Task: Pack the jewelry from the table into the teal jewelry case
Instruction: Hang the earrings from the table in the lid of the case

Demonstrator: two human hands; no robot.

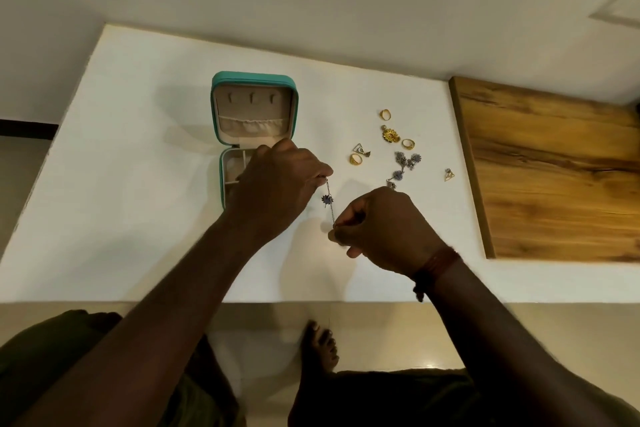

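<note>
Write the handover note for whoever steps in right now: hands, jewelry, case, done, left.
Left hand and right hand each pinch one end of a silver chain with a blue flower charm, held taut above the white table.
Teal jewelry case lies open at left; the left hand hides part of its tray.
Still on the table: three gold rings, gold pendant, blue flower pieces, triangle earrings.
Done: nothing visibly packed. Left: the chain, then the rest.

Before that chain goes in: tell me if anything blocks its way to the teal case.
Nothing visible does. The chain hangs between the left hand and right hand, beside the open teal case. The left hand itself covers part of the lower tray.
</note>
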